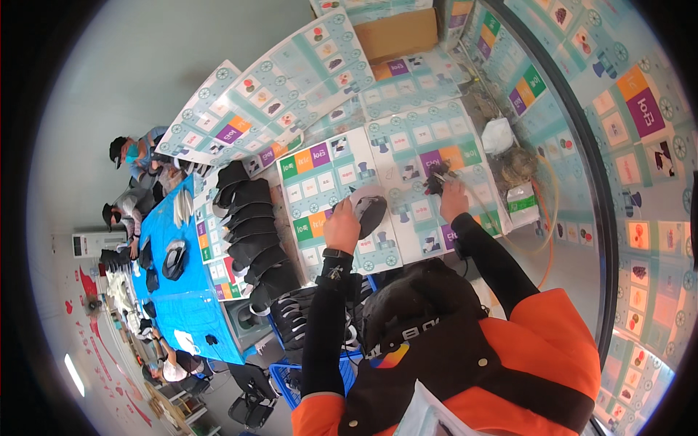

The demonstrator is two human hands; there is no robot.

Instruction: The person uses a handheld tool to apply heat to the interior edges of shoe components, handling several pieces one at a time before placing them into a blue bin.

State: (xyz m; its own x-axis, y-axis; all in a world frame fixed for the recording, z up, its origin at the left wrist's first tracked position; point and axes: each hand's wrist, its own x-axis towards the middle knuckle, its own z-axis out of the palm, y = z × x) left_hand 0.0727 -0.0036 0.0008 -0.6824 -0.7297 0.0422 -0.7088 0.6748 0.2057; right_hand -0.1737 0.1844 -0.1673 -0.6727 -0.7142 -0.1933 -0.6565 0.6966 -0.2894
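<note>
My left hand (342, 227) is closed on the near-left edge of a dark grey and black cap (373, 211), whose pale inner side shows. The cap is held just over the patterned tabletop (418, 236). To its right, my right hand (454, 201) grips a small dark tool that looks like a spray gun (438, 179). Its nose points away to the far left, apart from the cap. My fingers hide part of its handle. A row of overlapping black caps (251, 225) lies left of my left hand.
Patterned boards (283, 73) stand along the far left, with a cardboard box (398, 36) behind. A pale hose (554, 196) loops at the right beside a white and green packet (521, 203). Blue crates (289, 381) sit below. Co-workers (138, 156) are at a blue-covered table (182, 312).
</note>
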